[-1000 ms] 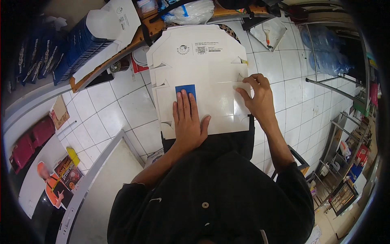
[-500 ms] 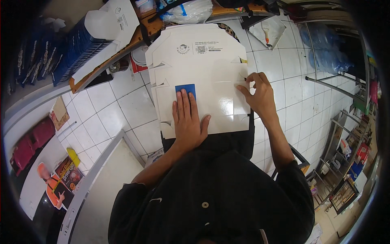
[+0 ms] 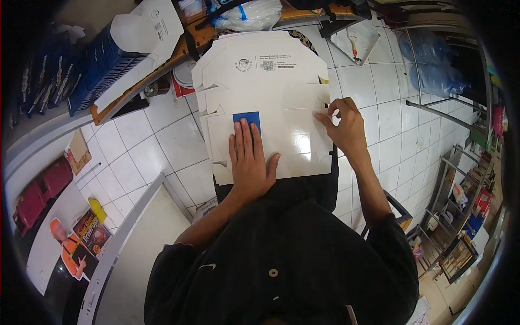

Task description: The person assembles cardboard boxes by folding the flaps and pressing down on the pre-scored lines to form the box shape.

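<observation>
A flat white cardboard box blank (image 3: pixel 281 100) with cut slots and small print near its far end lies on a stack of similar sheets over my lap. My left hand (image 3: pixel 249 154) rests flat on it, fingers stretched out over a blue rectangle (image 3: pixel 238 117) on the card. At the blank's right edge, my right hand (image 3: pixel 345 127) is closed in a pinch, thumb on the card's upper face and fingers curled at the edge. The fingertips' underside is hidden.
Many folded blue-and-white boxes (image 3: pixel 108 67) stand on a wooden table (image 3: pixel 103 111) at the far left. Plastic bags (image 3: pixel 252 16) lie at the far edge. A tray with a brush (image 3: pixel 355 43) is on the tiled floor. Metal racks (image 3: pixel 447 116) line the right side.
Both hands stay almost in place on the cardboard. The right hand's fingers shift very slightly at the edge; the sheets hardly move.
</observation>
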### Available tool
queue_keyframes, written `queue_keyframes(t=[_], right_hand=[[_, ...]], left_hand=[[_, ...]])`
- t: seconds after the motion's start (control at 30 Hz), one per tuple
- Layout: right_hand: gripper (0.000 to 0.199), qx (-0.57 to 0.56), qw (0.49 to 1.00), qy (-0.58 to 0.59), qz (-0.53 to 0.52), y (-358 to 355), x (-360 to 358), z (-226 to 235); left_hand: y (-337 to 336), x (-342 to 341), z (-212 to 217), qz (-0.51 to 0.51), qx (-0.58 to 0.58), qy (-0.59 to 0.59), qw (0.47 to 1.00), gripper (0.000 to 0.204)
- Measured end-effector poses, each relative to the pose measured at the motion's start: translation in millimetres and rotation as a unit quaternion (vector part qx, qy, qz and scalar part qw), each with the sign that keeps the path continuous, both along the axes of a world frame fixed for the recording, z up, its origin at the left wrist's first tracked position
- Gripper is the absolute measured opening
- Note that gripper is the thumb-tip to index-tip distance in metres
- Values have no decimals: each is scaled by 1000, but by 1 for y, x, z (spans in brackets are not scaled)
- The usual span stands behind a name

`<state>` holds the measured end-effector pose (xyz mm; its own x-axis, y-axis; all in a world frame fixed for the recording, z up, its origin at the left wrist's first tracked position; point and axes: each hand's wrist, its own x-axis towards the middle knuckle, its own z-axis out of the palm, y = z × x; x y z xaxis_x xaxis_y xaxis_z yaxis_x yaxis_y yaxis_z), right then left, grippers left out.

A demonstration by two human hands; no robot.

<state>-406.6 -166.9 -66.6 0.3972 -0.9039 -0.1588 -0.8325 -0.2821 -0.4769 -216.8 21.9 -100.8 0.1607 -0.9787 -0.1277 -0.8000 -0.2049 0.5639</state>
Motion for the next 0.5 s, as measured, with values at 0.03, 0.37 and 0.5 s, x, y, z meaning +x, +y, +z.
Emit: queue_keyframes(t=[0.03,0.37,0.5], right_hand=[[32,30,999,-9,-10,-2,0,2],[35,197,974,-56,-96,-12,-16,-2],[37,122,981,-128,-81,-4,-22,-7]], left_hand=[[0,0,2,8,-15,7,1000,83],[-17,49,29,196,-24,125,972,41],[-10,53,55,281,-51,285,915,28]])
